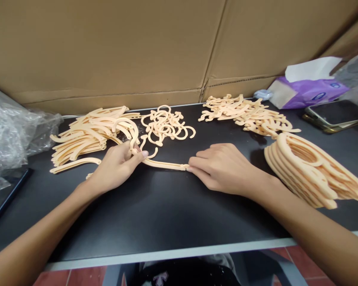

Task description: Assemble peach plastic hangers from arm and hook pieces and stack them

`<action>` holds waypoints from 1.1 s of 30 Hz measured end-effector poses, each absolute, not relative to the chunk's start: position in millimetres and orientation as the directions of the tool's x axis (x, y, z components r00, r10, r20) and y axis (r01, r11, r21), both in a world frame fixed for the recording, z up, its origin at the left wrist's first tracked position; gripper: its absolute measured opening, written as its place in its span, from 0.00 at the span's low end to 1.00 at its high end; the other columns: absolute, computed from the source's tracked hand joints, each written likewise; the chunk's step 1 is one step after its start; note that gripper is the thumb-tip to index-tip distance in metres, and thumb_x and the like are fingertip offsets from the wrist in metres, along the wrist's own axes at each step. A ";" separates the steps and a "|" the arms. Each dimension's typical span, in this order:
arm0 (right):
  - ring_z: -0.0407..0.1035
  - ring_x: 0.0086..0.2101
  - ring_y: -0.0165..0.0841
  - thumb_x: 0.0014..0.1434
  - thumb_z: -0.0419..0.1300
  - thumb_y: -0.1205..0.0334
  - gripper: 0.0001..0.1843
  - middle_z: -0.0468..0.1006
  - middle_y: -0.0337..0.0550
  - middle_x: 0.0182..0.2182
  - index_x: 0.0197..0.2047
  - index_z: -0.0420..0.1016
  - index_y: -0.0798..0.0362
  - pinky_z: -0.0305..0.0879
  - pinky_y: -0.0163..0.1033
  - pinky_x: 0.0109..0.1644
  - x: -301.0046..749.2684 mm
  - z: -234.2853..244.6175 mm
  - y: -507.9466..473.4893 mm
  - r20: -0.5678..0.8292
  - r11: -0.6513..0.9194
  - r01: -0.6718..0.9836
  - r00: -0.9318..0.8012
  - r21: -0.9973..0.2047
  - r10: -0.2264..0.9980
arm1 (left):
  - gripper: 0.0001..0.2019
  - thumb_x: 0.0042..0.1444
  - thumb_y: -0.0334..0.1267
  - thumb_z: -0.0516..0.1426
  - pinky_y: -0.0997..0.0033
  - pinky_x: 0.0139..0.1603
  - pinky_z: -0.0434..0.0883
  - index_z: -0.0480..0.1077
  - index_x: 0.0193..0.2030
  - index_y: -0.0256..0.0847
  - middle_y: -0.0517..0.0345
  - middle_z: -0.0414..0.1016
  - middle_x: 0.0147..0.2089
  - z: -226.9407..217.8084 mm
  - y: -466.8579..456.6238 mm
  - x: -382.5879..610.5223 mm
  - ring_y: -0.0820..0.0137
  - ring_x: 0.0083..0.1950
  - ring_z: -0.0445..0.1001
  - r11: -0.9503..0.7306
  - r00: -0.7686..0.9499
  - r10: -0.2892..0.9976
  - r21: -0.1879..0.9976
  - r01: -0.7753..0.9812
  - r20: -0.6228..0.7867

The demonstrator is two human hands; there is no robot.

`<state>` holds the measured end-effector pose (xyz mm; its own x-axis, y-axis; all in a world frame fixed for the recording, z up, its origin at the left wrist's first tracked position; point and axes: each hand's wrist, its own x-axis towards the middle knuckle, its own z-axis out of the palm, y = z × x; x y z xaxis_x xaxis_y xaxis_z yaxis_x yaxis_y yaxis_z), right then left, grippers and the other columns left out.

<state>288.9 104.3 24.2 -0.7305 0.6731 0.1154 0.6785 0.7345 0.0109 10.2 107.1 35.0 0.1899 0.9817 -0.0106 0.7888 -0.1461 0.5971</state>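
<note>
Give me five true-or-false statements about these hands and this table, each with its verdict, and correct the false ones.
1. The right hand pinches one end of a peach plastic strip. True.
2. The left hand is empty. False: it grips the strip's other end.
3. The stack of hangers lies left of the left hand. False: it lies right of the right hand.
4. The tabletop is black. True.
5. The phone lies beside the plastic bag. False: the bag is at the far left, and the phone is at the far right, near the tissue pack.
</note>
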 end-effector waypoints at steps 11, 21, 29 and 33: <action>0.68 0.28 0.30 0.68 0.54 0.54 0.15 0.78 0.41 0.29 0.34 0.75 0.52 0.46 0.38 0.31 292.3 13.6 116.3 0.231 0.559 0.776 -0.510 -0.292 0.829 | 0.15 0.60 0.51 0.56 0.74 0.24 0.53 0.67 0.33 0.40 0.67 0.56 0.22 30.3 101.3 13.0 0.76 0.22 0.52 -0.192 0.136 0.981 0.687 0.701 0.136; 0.60 0.23 0.26 0.60 0.62 0.52 0.15 0.73 0.36 0.21 0.28 0.77 0.54 0.54 0.35 0.30 293.2 12.2 120.8 0.330 0.452 0.574 -0.310 -0.683 0.892 | 0.13 0.58 0.48 0.59 0.75 0.24 0.58 0.71 0.39 0.39 0.64 0.65 0.24 36.3 99.9 11.0 0.74 0.23 0.63 -0.214 0.112 0.977 0.799 0.562 0.183; 0.64 0.24 0.29 0.55 0.63 0.50 0.16 0.76 0.38 0.22 0.27 0.79 0.54 0.56 0.36 0.31 294.5 13.1 123.5 0.210 0.298 0.563 -0.217 -0.771 0.953 | 0.16 0.55 0.50 0.62 0.71 0.33 0.71 0.73 0.41 0.38 0.59 0.74 0.29 36.8 105.5 6.4 0.70 0.29 0.72 -0.239 0.129 0.971 0.828 0.507 0.202; 0.67 0.25 0.30 0.55 0.63 0.51 0.15 0.77 0.38 0.22 0.26 0.79 0.53 0.56 0.37 0.32 294.1 17.7 125.4 0.170 0.212 0.646 -0.128 -0.734 0.977 | 0.18 0.56 0.50 0.61 0.62 0.47 0.76 0.76 0.47 0.40 0.53 0.81 0.40 24.0 108.7 1.6 0.62 0.40 0.80 -0.237 0.009 0.944 0.657 0.715 0.330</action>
